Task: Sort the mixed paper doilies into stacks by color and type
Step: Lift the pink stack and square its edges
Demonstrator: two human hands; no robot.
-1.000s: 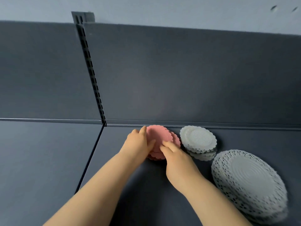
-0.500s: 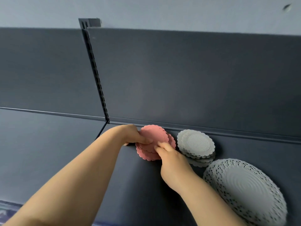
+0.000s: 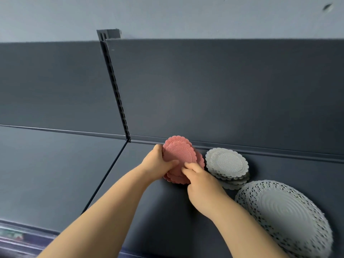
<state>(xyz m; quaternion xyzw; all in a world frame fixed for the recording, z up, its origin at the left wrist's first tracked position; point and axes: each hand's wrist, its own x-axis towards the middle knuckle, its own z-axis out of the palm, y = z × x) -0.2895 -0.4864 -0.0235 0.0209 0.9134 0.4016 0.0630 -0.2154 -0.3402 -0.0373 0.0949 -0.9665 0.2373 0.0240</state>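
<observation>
Dark grey shelf [image 3: 167,220], with a matching back panel [image 3: 223,90] at 12 o'clock. Ribbed pink doilies [image 3: 179,151] sit by the panel, top ones tilted up. Large lace doilies [image 3: 284,211] are at their 4 o'clock, small white doilies [image 3: 228,162] at 3. Your left hand [image 3: 156,162] grips the tilted pinks; your right hand [image 3: 202,181] pinches the stack edge.

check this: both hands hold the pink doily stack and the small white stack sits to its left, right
No. In the head view the small white stack sits to the right of the pink doily stack, not the left. The left hand and right hand do both hold the pink stack.
</observation>
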